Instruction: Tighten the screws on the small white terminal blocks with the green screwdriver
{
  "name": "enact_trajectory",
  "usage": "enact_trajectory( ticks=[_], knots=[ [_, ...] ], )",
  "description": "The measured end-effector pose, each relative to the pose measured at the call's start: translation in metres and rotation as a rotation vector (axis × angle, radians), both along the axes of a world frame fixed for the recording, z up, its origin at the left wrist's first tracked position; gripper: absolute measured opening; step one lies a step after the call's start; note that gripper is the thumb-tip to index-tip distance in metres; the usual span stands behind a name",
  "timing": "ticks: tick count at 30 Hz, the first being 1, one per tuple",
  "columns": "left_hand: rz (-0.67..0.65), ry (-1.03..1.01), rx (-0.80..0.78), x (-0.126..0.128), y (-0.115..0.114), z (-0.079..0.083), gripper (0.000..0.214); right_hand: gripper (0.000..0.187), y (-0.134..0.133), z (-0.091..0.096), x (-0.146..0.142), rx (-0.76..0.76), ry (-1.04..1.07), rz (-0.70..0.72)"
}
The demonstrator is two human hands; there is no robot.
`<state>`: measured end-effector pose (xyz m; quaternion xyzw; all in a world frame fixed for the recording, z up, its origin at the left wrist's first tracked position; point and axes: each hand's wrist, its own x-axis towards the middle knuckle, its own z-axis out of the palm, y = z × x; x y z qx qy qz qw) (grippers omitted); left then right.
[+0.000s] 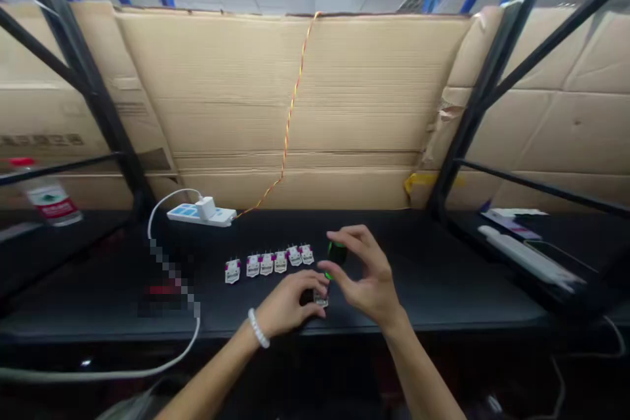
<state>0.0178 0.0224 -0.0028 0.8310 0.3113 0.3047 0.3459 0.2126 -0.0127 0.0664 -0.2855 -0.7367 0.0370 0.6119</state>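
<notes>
My right hand pinches a small black cylinder with a green edge between thumb and fingertips, raised a little above the black tabletop. Just left of it, my left hand rests low at the table's front with its fingers curled round a small white part, partly covered by the fingers. Beyond the left hand, several similar white parts with purple sides and thin pins lie in a row; one of them sits apart at the left end.
A white power strip with a plugged-in charger lies at the back left, its white cable running forward over the edge. Cardboard walls the back. Black shelf posts flank the table. A bottle stands far left.
</notes>
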Motion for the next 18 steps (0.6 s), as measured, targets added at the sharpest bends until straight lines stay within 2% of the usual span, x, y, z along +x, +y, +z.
enact_trajectory(
  ticks=[2,7,11,13,18],
  knots=[
    [0.000,0.006,0.004,0.0003,-0.0005,0.0001,0.016,0.043,0.0002,0.0004,0.0000,0.030,0.003,-0.052],
    [0.020,-0.004,-0.001,0.0019,-0.0024,0.0031,0.021,0.045,0.0000,-0.0006,0.0025,-0.137,0.027,0.137],
    [0.034,-0.005,-0.001,0.0021,-0.0035,0.0053,0.019,0.039,0.0001,-0.0007,0.0033,-0.011,0.012,-0.012],
    [0.035,0.005,0.003,0.0022,-0.0031,0.0054,0.018,0.042,0.0001,-0.0012,0.0023,-0.005,0.001,-0.029],
    [0.002,-0.007,0.016,0.0024,-0.0008,0.0039,0.018,0.046,-0.0003,-0.0028,0.0007,-0.157,0.027,0.191]
  ],
)
